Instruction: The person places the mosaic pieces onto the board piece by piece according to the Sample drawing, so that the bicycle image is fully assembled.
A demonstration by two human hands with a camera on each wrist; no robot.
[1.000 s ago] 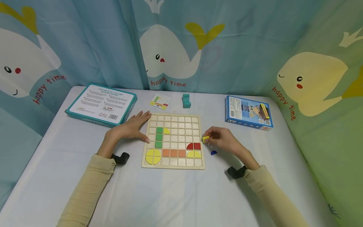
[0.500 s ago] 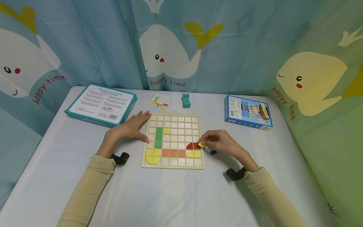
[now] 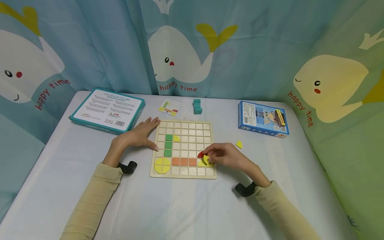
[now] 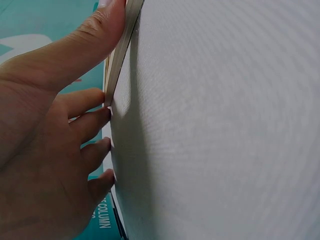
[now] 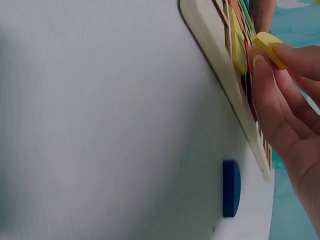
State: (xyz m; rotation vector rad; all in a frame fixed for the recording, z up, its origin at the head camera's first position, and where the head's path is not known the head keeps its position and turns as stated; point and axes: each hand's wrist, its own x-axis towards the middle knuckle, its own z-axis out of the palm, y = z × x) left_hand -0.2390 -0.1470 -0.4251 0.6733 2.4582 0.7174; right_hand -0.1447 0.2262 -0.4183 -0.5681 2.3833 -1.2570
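My left hand (image 3: 139, 135) spreads along the left side of the wooden grid board (image 3: 183, 175), its thumb on the frame; in the left wrist view, its fingertips (image 4: 104, 182) meet the table beside the board. Over the board's lower right, my right hand (image 3: 226, 156) pinches a yellow quarter-circle tile (image 3: 206, 159) between thumb and fingers, tilted above the red quarter-circle tile (image 3: 200, 154) and the yellow tiles. A blue rounded tile (image 5: 231, 189) lies on the table by the board, hidden in the head view. Another yellow quarter-circle tile (image 3: 239, 144) lies right of the board.
Green squares (image 3: 168, 145), orange squares (image 3: 184, 162) and a yellow circle of quarter tiles (image 3: 162, 166) fill board cells. Behind stand a pattern card (image 3: 170, 106) and a teal block (image 3: 197, 107). A teal box (image 3: 105, 108) lies left, a blue box (image 3: 263, 118) right.
My right hand has carried the yellow tile leftward and nearer to me, from beside the board to above its lower right cells. A loose yellow tile now shows behind it. My left hand stays put.
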